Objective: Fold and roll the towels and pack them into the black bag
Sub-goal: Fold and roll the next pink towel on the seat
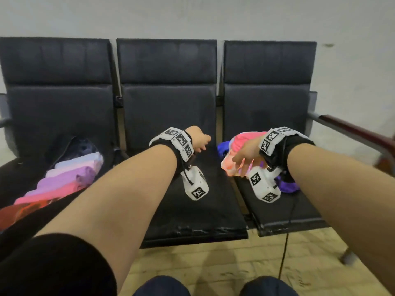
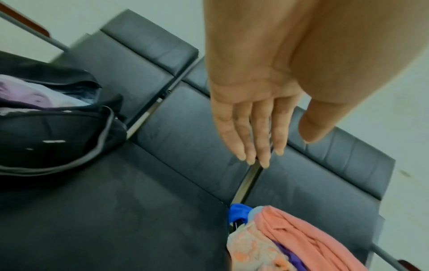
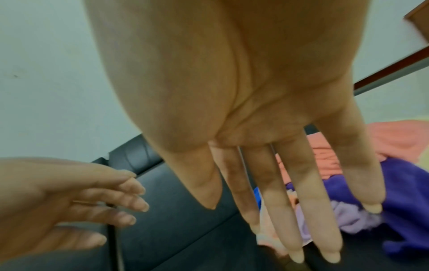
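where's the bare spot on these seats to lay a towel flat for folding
The middle seat is bare, bordered by the black bag with rolled towels on the left seat and the loose towel pile on the right seat. Both open hands, left hand and right hand, hover there. The front of the right seat is also bare.

Bag (image 1: 72, 146) with rolled towels (image 1: 70, 178) in it on left seat (image 1: 12, 174), loose towel pile (image 1: 241, 146) on right seat (image 1: 295, 212), middle seat (image 1: 192, 210) between, backrests (image 1: 166, 60) behind.
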A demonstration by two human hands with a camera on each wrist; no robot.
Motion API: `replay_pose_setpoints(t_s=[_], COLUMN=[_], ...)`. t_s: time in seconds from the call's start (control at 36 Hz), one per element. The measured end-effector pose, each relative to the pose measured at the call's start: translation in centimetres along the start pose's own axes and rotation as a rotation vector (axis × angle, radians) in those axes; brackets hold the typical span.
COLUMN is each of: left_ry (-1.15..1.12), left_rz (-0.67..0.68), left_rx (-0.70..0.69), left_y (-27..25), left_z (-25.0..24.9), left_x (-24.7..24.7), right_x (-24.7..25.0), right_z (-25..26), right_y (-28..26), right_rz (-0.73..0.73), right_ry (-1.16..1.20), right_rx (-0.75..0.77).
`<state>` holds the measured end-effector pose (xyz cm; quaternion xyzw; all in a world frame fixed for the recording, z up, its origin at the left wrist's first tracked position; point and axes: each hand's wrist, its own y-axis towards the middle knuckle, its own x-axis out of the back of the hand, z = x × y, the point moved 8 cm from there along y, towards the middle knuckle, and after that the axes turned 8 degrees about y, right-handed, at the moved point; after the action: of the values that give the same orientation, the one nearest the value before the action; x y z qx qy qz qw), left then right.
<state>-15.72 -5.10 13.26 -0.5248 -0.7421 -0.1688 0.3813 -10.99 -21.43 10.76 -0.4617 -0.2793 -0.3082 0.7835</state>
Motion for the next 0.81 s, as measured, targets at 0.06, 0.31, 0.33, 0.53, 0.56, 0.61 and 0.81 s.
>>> replay_pose_setpoints(t_s=[0.06,0.31,0.33,0.53,0.56,0.61,0.81], left_ry=[0.054,0.031,0.028,0.076,0.12,0.238,0.29], left_rz=[-0.08,-0.241,-0.239,-0.176,-0.169,-0.126,-0.088], left_rx=[-0.072,-0.217,-0.239,-0.324,-0.346,-0.407,-0.438], left_y=[2.1,11.0,12.2,20.0,20.9,22.2,24.0], left_z=[-1.8,-6.7,-7.2,-8.4,-8.6,-8.8,-8.7], left_x=[-0.6,-5.5,-6.5,-14.9,-16.2,-19.2,-24.8], right_x=[2.1,8.8,9.6,13.1,13.5,13.5,13.9], right_z=[-2.5,-9.5,-10.0,-14.6,-15.2,-16.0,-17.6], right_y=[1.9,10.8,11.2,16.3,17.2,18.9,21.9], right_rz=[-0.049,-0.41,-0.474,-0.693,-0.71,-0.694,-0.731], right_ry=[-0.005,0.133,0.083,0.026,0.021,0.018,0.039], right_rx=[-0.04,0.003,0.007,-0.002,0.004,0.026,0.061])
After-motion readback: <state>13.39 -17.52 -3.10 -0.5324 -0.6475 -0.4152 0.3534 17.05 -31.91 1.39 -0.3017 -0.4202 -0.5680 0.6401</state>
